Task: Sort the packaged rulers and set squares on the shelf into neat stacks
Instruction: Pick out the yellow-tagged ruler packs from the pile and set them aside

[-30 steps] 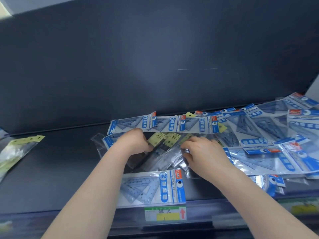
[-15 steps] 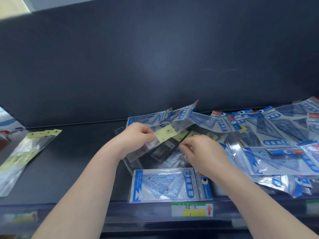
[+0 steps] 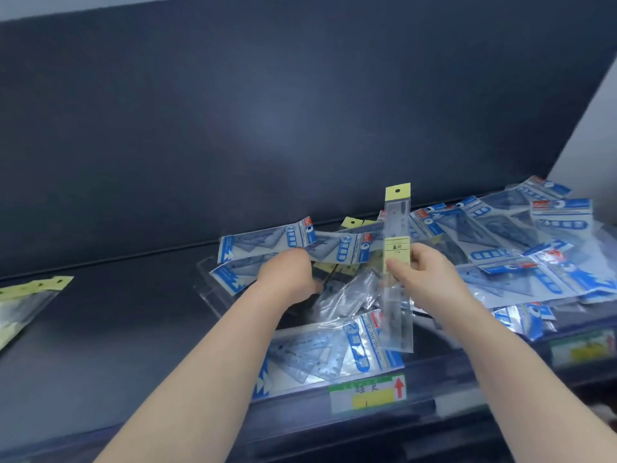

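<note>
My right hand [image 3: 425,279] holds a clear packaged ruler [image 3: 397,228] with yellow labels upright above the pile, pinched at its middle label. My left hand [image 3: 288,275] reaches down into the pile, fingers curled among clear ruler packets [image 3: 350,292] with yellow tags; what it grips is hidden. Blue-and-white set square packets [image 3: 267,242] lie behind my left hand, one set square packet [image 3: 320,355] sits at the shelf's front edge, and several more packets [image 3: 521,255] are heaped to the right.
The dark shelf [image 3: 133,315] has bare surface left of the pile. A small stack of yellow-tagged ruler packets [image 3: 23,302] lies at the far left. A green and yellow price label [image 3: 367,394] sits on the front rail. A dark back panel rises behind.
My right hand has lifted one ruler packet out of the pile and turned it upright. My left hand has dropped from a held packet back into the pile. The view has shifted left.
</note>
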